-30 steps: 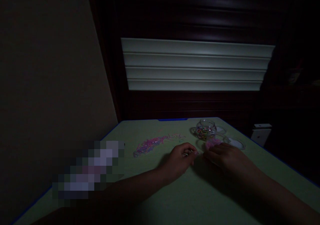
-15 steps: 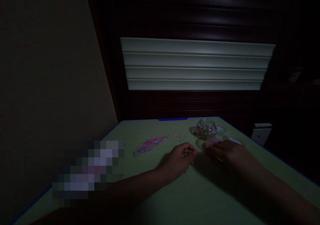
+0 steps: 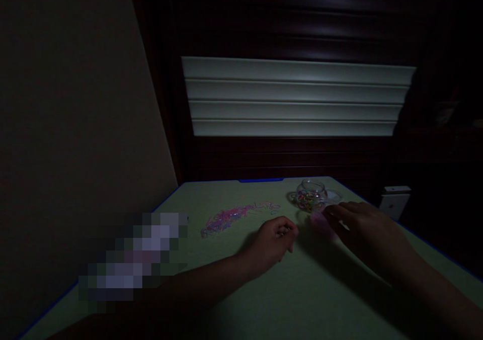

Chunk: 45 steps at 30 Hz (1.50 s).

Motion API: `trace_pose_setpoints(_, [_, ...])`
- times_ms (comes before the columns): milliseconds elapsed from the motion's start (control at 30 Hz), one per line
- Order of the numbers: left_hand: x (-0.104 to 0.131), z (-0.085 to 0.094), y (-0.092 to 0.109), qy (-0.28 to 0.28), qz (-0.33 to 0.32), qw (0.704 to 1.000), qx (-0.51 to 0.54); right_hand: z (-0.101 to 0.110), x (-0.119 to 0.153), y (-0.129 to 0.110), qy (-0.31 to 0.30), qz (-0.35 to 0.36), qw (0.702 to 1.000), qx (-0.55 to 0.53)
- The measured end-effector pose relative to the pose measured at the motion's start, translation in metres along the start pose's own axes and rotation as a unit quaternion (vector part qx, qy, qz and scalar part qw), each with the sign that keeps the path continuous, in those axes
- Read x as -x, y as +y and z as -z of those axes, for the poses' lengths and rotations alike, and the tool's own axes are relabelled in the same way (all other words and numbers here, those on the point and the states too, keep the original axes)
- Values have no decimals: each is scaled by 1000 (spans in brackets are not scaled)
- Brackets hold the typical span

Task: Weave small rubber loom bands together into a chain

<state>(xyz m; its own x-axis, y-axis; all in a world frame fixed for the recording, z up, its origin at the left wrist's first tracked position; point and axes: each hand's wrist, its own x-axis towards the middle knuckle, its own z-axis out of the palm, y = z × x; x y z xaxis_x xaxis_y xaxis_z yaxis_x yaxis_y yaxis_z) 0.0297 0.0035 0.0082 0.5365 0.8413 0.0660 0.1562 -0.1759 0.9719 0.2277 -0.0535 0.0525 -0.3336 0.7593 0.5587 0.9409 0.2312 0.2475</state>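
Observation:
My left hand (image 3: 277, 239) hovers low over the middle of the table, thumb and index finger pinched together; whatever they hold is too small and dark to make out. To its right, my right hand (image 3: 364, 229) is at a clear container with pink contents (image 3: 320, 223), fingers bent down and drawn together. Its fingertips are dim and blurred, so anything between them is hidden. Behind that container stands a round clear jar (image 3: 310, 199) of small multicoloured bands. Left of my left hand lies a loose pile of pink and purple bands (image 3: 226, 219).
The pale table (image 3: 241, 305) has a blue edge. A clear lid (image 3: 332, 195) lies beside the jar. At left is a pixelated patch (image 3: 139, 254). A wall rises on the left, and dark panelling with a light slatted section (image 3: 298, 98) stands behind. White boxes (image 3: 394, 204) are at right.
My right hand has lifted and shifted right, uncovering more of the pink contents. My left hand keeps nearly the same place and pinch.

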Motion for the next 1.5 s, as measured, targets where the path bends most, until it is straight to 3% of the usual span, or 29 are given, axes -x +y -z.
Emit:
trace_pose_setpoints(233, [-2, 1, -8, 2, -9, 1000, -9, -3, 4, 8, -25, -88, 995, 39])
trace_pose_setpoints(767, [-1, 1, -4, -5, -7, 1000, -8, 0, 3, 6, -69, -163, 982, 63])
trace_pose_setpoints(1500, [-1, 2, -5, -5, 6, 1000, -22, -2, 5, 6, -94, -180, 979, 19])
